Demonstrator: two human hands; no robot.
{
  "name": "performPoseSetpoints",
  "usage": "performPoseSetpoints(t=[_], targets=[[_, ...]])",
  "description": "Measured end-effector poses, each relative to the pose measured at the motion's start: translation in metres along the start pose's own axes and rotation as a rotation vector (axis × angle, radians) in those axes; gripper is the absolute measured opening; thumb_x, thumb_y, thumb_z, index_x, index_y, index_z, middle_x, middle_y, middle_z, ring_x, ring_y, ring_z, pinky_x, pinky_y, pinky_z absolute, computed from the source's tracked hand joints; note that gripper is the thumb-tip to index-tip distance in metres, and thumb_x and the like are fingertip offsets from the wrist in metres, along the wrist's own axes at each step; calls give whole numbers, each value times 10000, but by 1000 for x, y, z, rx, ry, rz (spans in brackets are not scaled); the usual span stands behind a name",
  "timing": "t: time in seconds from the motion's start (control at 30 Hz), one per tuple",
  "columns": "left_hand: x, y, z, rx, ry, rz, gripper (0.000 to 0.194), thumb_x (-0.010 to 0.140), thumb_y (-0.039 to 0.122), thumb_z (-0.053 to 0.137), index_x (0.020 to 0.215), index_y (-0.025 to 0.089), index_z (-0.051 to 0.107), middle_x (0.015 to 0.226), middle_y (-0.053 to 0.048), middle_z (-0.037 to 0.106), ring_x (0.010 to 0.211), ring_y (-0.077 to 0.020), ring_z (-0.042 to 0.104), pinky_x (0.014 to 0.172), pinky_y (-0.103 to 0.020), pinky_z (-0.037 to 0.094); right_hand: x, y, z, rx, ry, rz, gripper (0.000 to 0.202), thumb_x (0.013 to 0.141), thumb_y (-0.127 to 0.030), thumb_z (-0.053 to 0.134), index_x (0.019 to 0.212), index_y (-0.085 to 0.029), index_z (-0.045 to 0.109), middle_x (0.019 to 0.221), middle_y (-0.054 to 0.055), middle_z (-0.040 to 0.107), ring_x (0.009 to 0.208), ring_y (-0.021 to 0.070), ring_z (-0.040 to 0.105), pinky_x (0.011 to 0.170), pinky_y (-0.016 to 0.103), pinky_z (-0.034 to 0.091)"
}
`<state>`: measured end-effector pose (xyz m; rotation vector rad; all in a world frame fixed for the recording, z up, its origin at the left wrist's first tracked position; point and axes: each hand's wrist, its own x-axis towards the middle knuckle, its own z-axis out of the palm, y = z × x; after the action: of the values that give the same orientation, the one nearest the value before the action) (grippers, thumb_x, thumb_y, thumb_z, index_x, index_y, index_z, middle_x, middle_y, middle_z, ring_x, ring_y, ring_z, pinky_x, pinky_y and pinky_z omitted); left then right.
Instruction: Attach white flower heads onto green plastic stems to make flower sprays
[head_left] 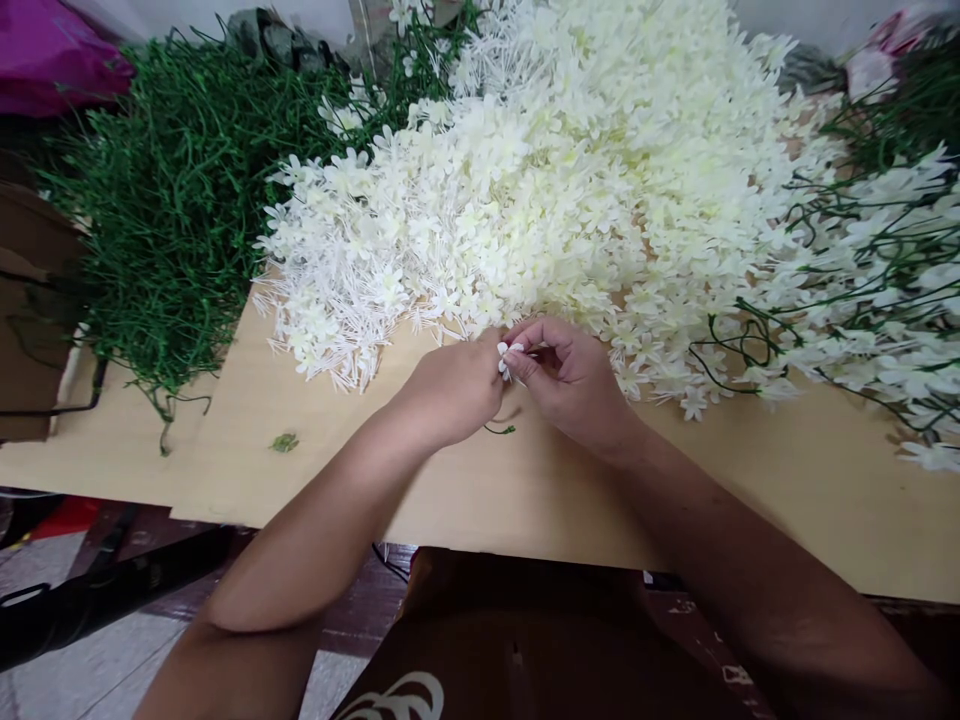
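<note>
In the head view my two hands meet over the table's middle, just in front of the heap of white artificial flowers (540, 210). My right hand (581, 385) pinches a small white artificial flower (505, 366) between thumb and index finger. My left hand (466, 388) is closed right beside that flower, its fingers mostly hidden behind the back of the hand. From beneath it a thin green plastic stem (501, 430) sticks out, its tip close to the tabletop. Where the stem and flower meet is hidden by my fingers.
Green plastic stems (187, 190) are piled at the left, by a cardboard box (34, 300). White flowers on green stems (885, 290) lie at the right. A small green scrap (284, 442) rests on the wooden tabletop (315, 490). A purple bag (60, 60) is at upper left.
</note>
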<state>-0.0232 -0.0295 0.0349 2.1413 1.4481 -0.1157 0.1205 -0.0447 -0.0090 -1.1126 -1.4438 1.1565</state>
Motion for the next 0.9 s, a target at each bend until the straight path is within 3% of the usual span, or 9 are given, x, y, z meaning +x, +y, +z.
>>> performPoseSetpoints(t=[0.1,0.33,0.57,0.73,0.9], targets=[[-1,2,1,10,0,-25,376,935,342,335,1176,106,502,901,-136,683,750,-243,630,592,-301,404,0,1,0,23,-16,-41,123,814,-237,634,746,-199,538,845,41,620,788,149,602,711,307,499],[-2,-3,-1,-121,13,63,302,922,292,339,1119,134,504,901,-105,670,738,-200,598,629,-291,423,2,1,-3,-24,-25,-114,182,843,-328,637,747,-211,536,775,19,614,746,144,576,704,309,481],[3,-30,-7,-548,-52,284,240,922,282,377,895,150,575,827,-31,623,754,-117,562,721,-243,462,9,0,-10,232,-40,103,403,681,-536,766,701,-209,530,675,-19,587,584,96,503,557,259,432],[7,-35,-5,-636,-67,313,247,933,307,403,840,146,566,861,-27,614,786,-102,555,741,-221,453,13,-1,-12,369,-64,224,441,588,-529,831,665,-204,542,584,-44,543,524,82,468,510,248,397],[8,-33,-2,-679,-79,313,285,945,365,405,806,157,542,838,-24,585,797,-109,540,732,-219,450,13,0,-13,409,-68,279,421,569,-508,848,643,-194,577,577,-44,563,549,83,502,560,252,437]])
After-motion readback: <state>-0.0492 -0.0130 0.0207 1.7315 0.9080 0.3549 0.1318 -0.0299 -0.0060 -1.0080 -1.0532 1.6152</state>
